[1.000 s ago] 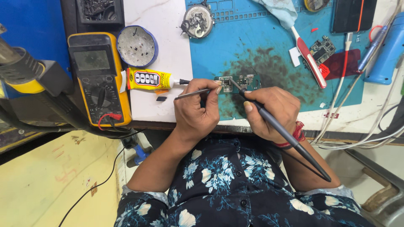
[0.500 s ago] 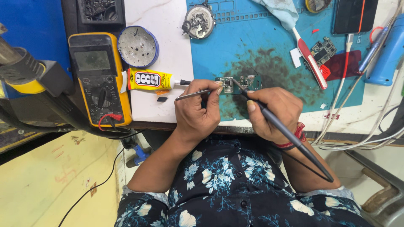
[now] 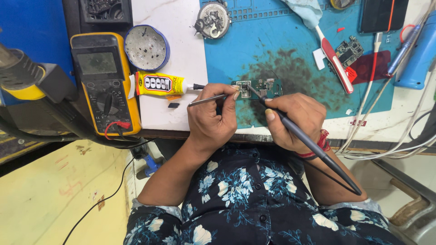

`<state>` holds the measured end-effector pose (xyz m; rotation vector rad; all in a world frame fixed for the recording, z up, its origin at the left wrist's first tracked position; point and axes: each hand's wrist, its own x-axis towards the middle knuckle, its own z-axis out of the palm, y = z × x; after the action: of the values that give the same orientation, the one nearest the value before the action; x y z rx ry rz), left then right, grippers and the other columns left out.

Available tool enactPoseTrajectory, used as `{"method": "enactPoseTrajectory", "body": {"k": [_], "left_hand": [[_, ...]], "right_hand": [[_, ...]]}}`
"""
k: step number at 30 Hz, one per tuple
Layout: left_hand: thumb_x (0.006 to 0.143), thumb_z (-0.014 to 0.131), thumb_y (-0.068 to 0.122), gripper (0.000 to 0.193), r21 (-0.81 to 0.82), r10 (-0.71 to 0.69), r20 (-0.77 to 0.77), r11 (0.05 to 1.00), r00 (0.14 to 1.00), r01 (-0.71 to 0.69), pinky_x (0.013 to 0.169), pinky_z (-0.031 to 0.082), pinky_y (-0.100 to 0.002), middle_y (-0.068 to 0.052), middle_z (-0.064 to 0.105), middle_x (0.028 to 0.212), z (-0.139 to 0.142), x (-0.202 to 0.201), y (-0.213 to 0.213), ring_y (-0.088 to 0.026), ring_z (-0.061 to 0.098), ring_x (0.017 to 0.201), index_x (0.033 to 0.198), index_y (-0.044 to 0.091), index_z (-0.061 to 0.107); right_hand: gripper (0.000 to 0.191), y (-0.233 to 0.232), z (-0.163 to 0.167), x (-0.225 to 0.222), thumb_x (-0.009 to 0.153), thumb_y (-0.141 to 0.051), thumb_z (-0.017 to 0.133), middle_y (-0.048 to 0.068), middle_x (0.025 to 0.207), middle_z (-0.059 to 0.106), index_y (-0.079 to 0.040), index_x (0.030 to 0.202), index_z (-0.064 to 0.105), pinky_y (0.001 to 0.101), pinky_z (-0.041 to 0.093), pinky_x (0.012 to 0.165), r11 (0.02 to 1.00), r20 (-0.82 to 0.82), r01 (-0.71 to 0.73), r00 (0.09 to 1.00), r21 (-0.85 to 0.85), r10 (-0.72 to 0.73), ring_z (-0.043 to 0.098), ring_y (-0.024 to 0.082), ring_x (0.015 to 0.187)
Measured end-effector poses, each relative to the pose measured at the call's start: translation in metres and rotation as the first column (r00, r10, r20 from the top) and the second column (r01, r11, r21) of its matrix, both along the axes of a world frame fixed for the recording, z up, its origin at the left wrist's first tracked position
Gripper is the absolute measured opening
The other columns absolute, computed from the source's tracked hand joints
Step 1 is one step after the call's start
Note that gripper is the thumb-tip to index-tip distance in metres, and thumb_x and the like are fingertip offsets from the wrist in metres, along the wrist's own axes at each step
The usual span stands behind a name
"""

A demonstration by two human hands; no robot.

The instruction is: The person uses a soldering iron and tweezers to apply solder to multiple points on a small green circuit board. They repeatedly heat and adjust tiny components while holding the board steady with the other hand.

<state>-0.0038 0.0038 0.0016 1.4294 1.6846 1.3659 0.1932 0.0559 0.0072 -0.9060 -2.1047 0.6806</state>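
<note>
Green and small, the circuit board (image 3: 258,87) lies on the stained blue mat (image 3: 272,50) near the front edge of our bench (image 3: 181,54). Our left hand (image 3: 213,115) pinches metal tweezers (image 3: 206,99), their tips resting at the board's left end. Our right hand (image 3: 295,119) grips a dark soldering iron (image 3: 309,143) like a pen, its tip touching the board. Just left of the tweezers lies a yellow glue tube (image 3: 161,84), and beyond it a yellow multimeter (image 3: 105,84) and a round blue tin (image 3: 146,47). Farther right on the mat lies a red and white tool (image 3: 336,61)
</note>
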Motion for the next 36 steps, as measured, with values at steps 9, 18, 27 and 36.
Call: {"method": "enactPoseTrajectory", "body": {"k": [9, 18, 27, 36], "left_hand": [[0.099, 0.07, 0.0, 0.012, 0.003, -0.012, 0.001, 1.0, 1.0, 0.012, 0.069, 0.058, -0.027, -0.01, 0.074, 0.098, 0.0, -0.0011, 0.0, -0.015, 0.074, 0.078, 0.108, 0.003, 0.063], [0.1, 0.069, -0.002, 0.013, 0.025, -0.02, 0.02, 0.999, 1.0, 0.019, 0.072, 0.06, -0.027, -0.01, 0.074, 0.101, -0.0006, -0.0007, -0.0004, -0.015, 0.074, 0.081, 0.109, 0.003, 0.061], [0.1, 0.07, -0.002, 0.013, 0.021, -0.02, 0.012, 1.0, 1.0, 0.02, 0.071, 0.059, -0.027, -0.01, 0.074, 0.1, -0.0004, -0.0001, -0.0002, -0.015, 0.074, 0.079, 0.109, 0.003, 0.062], [0.099, 0.07, -0.002, 0.013, 0.006, -0.015, 0.021, 1.0, 1.0, 0.015, 0.069, 0.059, -0.026, -0.01, 0.074, 0.099, -0.0001, -0.001, -0.0002, -0.014, 0.074, 0.078, 0.107, 0.002, 0.061]], "right_hand": [[0.011, -0.0002, 0.0001, -0.0003, 0.093, -0.009, 0.074, 0.012, 0.087, 0.071, -0.002, 0.1, 0.069, 0.0372, 0.053, 0.07, 1.0, 0.01, -0.005, 1.0, -0.001, 0.005, 0.069, 0.027, 0.074], [0.009, 0.0001, 0.0022, 0.0008, 0.092, -0.01, 0.072, 0.011, 0.085, 0.071, -0.003, 0.097, 0.07, 0.0373, 0.053, 0.069, 1.0, 0.009, -0.018, 1.0, 0.0, 0.018, 0.069, 0.027, 0.074], [0.009, 0.0003, 0.0012, 0.0017, 0.092, -0.01, 0.072, 0.011, 0.084, 0.07, -0.003, 0.096, 0.069, 0.0373, 0.052, 0.067, 1.0, -0.003, -0.023, 1.0, 0.002, 0.023, 0.069, 0.027, 0.072], [0.009, -0.0005, 0.0006, 0.0013, 0.092, -0.01, 0.072, 0.011, 0.083, 0.07, -0.003, 0.097, 0.069, 0.0346, 0.052, 0.063, 1.0, 0.005, -0.015, 1.0, 0.013, 0.014, 0.068, 0.027, 0.072]]}}
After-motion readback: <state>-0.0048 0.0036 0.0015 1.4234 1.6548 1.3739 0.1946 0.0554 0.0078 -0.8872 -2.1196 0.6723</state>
